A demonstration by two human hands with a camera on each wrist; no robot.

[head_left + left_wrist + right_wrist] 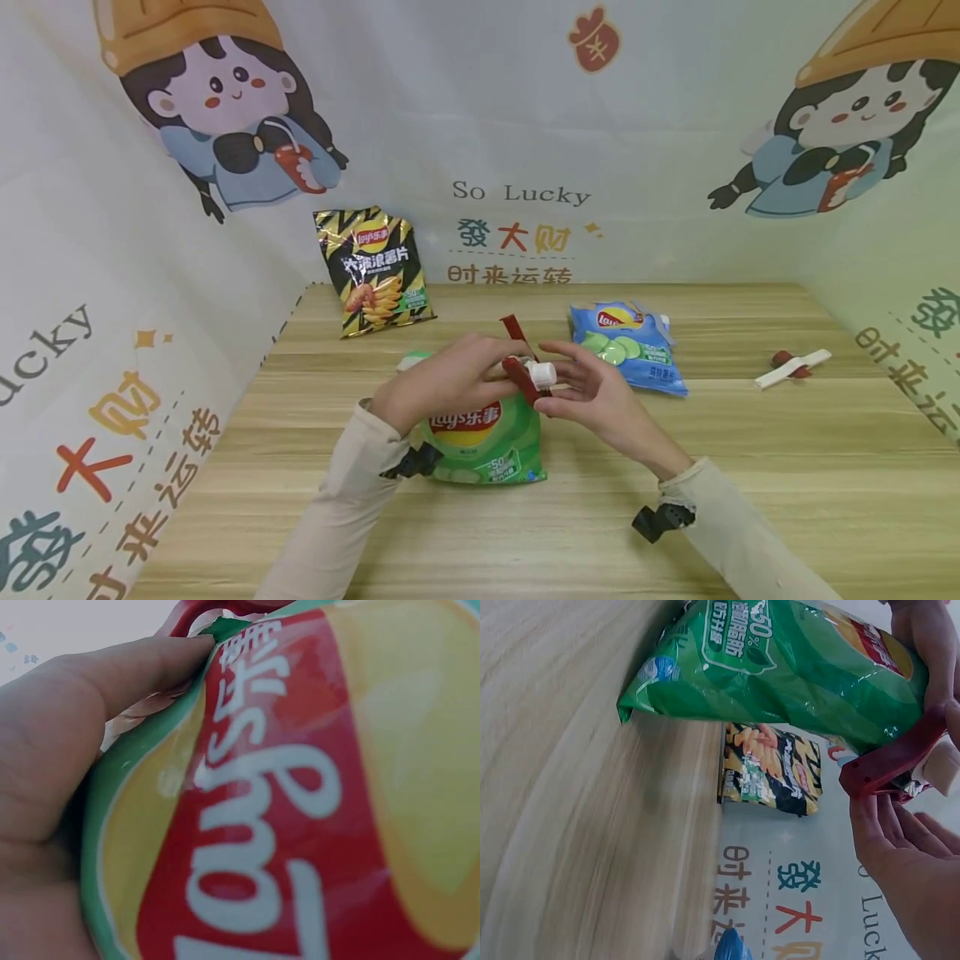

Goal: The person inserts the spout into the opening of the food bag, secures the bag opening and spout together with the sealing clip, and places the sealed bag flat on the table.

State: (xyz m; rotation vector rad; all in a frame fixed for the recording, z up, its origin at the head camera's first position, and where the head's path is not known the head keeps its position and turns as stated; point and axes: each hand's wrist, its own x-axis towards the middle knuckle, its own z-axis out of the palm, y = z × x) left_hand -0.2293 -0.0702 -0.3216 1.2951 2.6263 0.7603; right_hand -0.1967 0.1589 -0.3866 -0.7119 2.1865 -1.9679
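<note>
A green Lay's chip bag [517, 442] stands tilted on the table, its top under my left hand [446, 379]. In the left wrist view the thumb [150, 671] presses along the bag's upper edge, so this hand grips the bag there. My right hand [611, 408] pinches a red bag clip [892, 759] with a white screw cap [543, 374] at the bag's top corner. The clip's two arms stand spread apart, one pointing up and away. Fingers of both hands meet around the clip, and the bag's mouth is mostly hidden behind them.
A black-and-yellow chip bag [375, 271] leans on the back wall at left. To the right of my hands lies a blue Lay's bag [630, 346], with a white piece at its top corner. A crossed red-and-white clip [791, 367] lies farther right. Printed cloth surrounds the wooden table [600, 533].
</note>
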